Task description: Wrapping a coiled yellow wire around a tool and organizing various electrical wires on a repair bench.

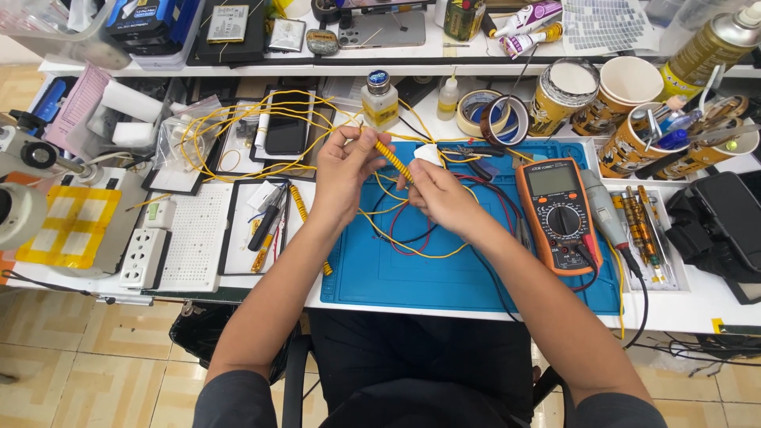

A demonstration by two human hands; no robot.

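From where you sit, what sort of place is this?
Most likely an electronics repair bench: an orange multimeter on a blue work mat, tape rolls, and both hands working yellow wire.

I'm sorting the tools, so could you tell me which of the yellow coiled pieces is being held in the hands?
The upper one, held between left hand and right hand above the blue mat; the other lies untouched by the left wrist.

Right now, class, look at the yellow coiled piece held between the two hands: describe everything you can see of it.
The yellow coiled wire piece is a short, slim rod-like length, wound in tight turns with darker bands, seemingly plastic-coated. It slants from upper left to lower right above the blue work mat. The left hand pinches its upper end, the right hand grips its lower end. Loose yellow wires trail from it across the bench.
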